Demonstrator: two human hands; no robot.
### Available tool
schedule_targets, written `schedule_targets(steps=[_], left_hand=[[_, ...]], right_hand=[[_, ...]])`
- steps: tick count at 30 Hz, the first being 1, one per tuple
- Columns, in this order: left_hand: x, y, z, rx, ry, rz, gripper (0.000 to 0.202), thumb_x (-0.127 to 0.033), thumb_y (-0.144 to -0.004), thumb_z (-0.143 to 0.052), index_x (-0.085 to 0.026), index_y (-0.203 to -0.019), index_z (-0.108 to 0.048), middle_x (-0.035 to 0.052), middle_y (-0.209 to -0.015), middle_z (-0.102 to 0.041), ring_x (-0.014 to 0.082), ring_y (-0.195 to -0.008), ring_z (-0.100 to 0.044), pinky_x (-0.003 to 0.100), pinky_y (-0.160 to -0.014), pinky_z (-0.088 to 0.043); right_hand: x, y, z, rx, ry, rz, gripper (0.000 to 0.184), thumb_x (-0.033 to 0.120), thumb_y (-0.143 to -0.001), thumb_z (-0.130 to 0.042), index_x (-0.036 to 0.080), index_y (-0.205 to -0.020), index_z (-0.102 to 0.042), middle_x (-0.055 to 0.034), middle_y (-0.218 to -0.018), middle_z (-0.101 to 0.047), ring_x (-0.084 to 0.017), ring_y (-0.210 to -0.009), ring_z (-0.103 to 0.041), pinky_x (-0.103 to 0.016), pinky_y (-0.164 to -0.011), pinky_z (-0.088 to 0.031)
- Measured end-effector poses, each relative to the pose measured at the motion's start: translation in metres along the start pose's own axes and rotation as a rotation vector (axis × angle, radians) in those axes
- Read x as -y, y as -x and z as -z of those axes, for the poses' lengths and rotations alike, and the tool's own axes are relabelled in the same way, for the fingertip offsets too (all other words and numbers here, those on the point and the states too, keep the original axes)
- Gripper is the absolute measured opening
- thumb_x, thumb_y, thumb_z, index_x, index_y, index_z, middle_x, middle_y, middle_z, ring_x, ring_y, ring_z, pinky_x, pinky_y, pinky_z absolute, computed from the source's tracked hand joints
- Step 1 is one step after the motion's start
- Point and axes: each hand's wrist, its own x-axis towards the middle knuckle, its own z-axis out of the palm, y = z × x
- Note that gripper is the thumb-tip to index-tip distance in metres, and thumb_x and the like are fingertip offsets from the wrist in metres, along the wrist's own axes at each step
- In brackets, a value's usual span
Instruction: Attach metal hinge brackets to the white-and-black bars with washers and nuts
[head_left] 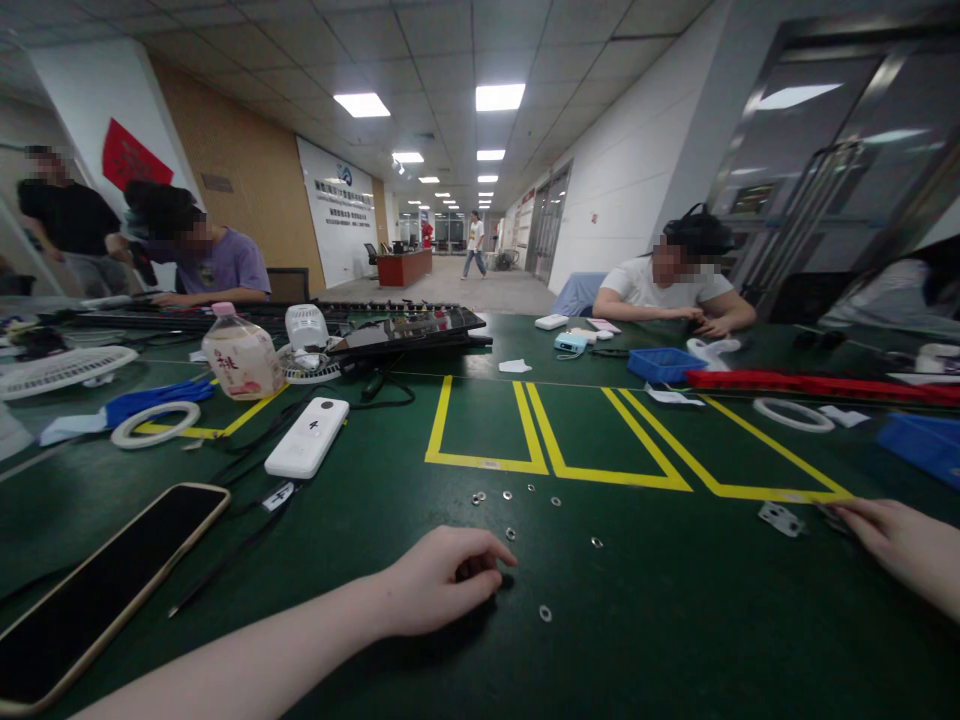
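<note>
My left hand (446,580) hovers low over the green table, its thumb and index finger apart and the other fingers curled. I see nothing between them. Just beyond its fingertips lies a small metal ring (510,534), with several more scattered around; a larger washer (545,613) is to the right. At the right edge, my right hand (892,535) has its fingertips pressed together on a small grey metal piece (831,517), mostly hidden by the fingers. Beside it, a flat metal plate with holes (781,518) rests near the yellow tape.
Yellow tape outlines (487,464) mark the table ahead. To the left are a phone (105,590), a white power bank (307,438), a drink bottle (241,355) and cables. Blue trays (664,364) stand at the right. Two people sit across the table.
</note>
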Motion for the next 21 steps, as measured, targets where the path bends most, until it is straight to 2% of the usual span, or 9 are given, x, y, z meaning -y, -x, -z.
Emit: schedule_targets(steps=[3,5,8,11,14,18,21], left_hand=[[-0.001,0.000,0.001,0.001,-0.001,0.007,0.027,-0.020,-0.089,-0.053,-0.018,-0.114,-0.065,0.0045,-0.093,-0.067,0.0145,-0.077,-0.059,0.025,-0.069,-0.048],[0.000,0.000,0.001,0.003,-0.005,0.003,0.027,-0.021,-0.089,-0.053,-0.018,-0.114,-0.065,0.0044,-0.093,-0.067,0.0146,-0.077,-0.059,0.025,-0.070,-0.048],[0.001,0.000,0.001,0.007,-0.014,-0.004,0.027,-0.022,-0.090,-0.053,-0.019,-0.114,-0.065,0.0042,-0.094,-0.068,0.0148,-0.078,-0.060,0.025,-0.070,-0.048],[0.002,0.000,0.001,0.011,-0.004,-0.010,0.027,-0.021,-0.089,-0.054,-0.018,-0.115,-0.064,0.0042,-0.094,-0.068,0.0147,-0.078,-0.060,0.025,-0.070,-0.048],[0.002,0.000,0.000,0.005,0.002,-0.013,0.028,-0.020,-0.089,-0.054,-0.018,-0.114,-0.065,0.0043,-0.093,-0.067,0.0144,-0.077,-0.060,0.025,-0.070,-0.048],[0.003,0.000,-0.001,-0.010,-0.016,-0.033,0.028,-0.020,-0.088,-0.054,-0.017,-0.113,-0.065,0.0043,-0.091,-0.067,0.0144,-0.076,-0.059,0.024,-0.069,-0.047],[0.005,-0.001,-0.001,0.000,-0.025,-0.026,0.028,-0.021,-0.088,-0.054,-0.018,-0.114,-0.065,0.0041,-0.091,-0.068,0.0148,-0.077,-0.060,0.025,-0.070,-0.047]], right_hand=[[0.008,0.004,0.005,0.104,-0.053,-0.011,0.043,0.048,-0.081,-0.038,0.018,-0.098,-0.064,-0.0159,-0.115,-0.062,-0.031,-0.090,-0.065,-0.042,-0.083,-0.051],[0.013,0.008,0.010,0.101,-0.101,-0.047,0.040,0.046,-0.080,-0.039,0.018,-0.100,-0.059,-0.0174,-0.112,-0.061,-0.031,-0.089,-0.064,-0.042,-0.080,-0.051],[0.016,0.010,0.013,0.081,-0.134,-0.091,0.032,0.044,-0.079,-0.040,0.019,-0.093,-0.055,-0.0163,-0.104,-0.062,-0.030,-0.084,-0.064,-0.041,-0.071,-0.051],[0.012,0.010,0.012,0.077,-0.125,-0.064,0.031,0.045,-0.078,-0.040,0.021,-0.090,-0.056,-0.0140,-0.104,-0.062,-0.030,-0.085,-0.063,-0.041,-0.073,-0.051],[0.008,0.007,0.009,0.069,-0.111,-0.019,0.035,0.045,-0.077,-0.040,0.021,-0.091,-0.060,-0.0145,-0.111,-0.061,-0.030,-0.092,-0.063,-0.042,-0.083,-0.051],[0.008,0.003,0.005,0.087,-0.070,0.062,0.040,0.043,-0.074,-0.040,0.018,-0.092,-0.066,-0.0158,-0.119,-0.058,-0.031,-0.107,-0.059,-0.042,-0.102,-0.043],[0.005,-0.001,-0.002,0.060,-0.049,0.111,0.040,0.043,-0.074,-0.039,0.019,-0.091,-0.066,-0.0152,-0.116,-0.060,-0.031,-0.107,-0.059,-0.042,-0.103,-0.043]])
